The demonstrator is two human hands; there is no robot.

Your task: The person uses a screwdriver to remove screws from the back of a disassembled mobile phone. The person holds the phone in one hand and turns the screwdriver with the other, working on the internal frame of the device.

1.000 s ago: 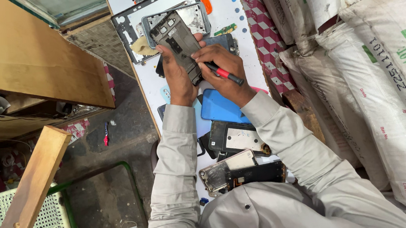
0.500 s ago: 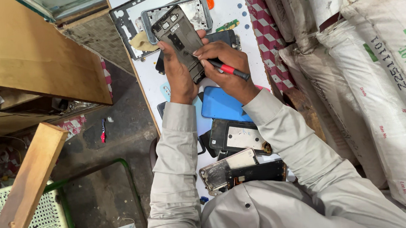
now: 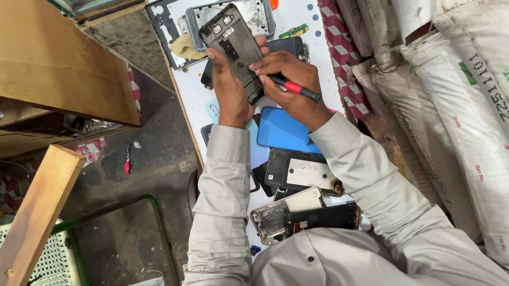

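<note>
Little has shifted since half a second ago: both hands keep the same hold, and the view has only drifted slightly. The left hand (image 3: 230,94) grasps an opened phone chassis (image 3: 232,43) from below, tilted above the white worktable (image 3: 299,14). The right hand (image 3: 292,83) is closed around a red-and-black screwdriver (image 3: 293,88), its tip at the chassis's lower edge. Judging by the exposed inner frame, the back is already off, while the inner parts look still in place. A blue phone cover (image 3: 286,132), other stripped phone frames (image 3: 301,172) and a silver frame (image 3: 251,12) lie around.
</note>
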